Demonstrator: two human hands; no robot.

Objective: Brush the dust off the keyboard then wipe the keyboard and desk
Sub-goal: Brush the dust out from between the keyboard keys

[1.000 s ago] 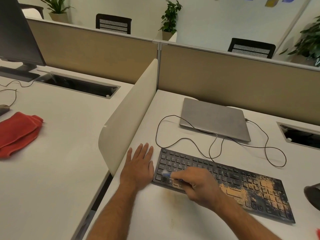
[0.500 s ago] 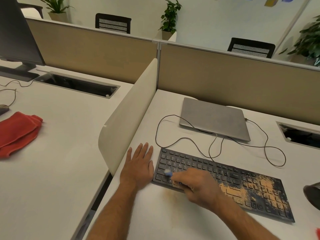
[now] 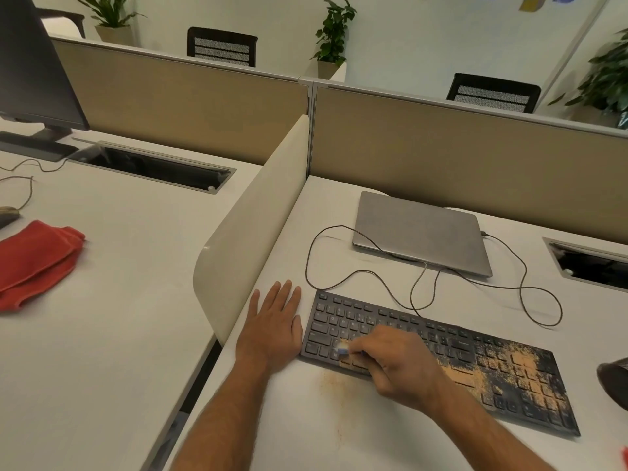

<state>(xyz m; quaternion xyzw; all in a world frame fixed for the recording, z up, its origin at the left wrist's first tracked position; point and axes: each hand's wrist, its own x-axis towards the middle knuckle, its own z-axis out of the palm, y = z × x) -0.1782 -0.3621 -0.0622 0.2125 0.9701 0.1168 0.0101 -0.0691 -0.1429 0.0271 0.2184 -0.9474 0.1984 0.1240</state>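
Office cubicles with tan partitions and potted plants frame a white desk, split from its neighbour by a cream divider. On the neighbouring desk lies a red cloth, well apart from the work and probably waiting for the wiping step. A closed laptop sits at the back, its cable looping forward. Nearer lies the black keyboard, tan dust thick over its right half and a faint smear on the desk just before its front edge. The left hand lies flat, fingers straight, just beside the keyboard's left end, likely bracing it against sliding. The right hand, fingers curled, pinches a small brush whose blue tip meets the lower-left keys, apparently sweeping dust off that end. Two recessed cable wells show only dark interiors.
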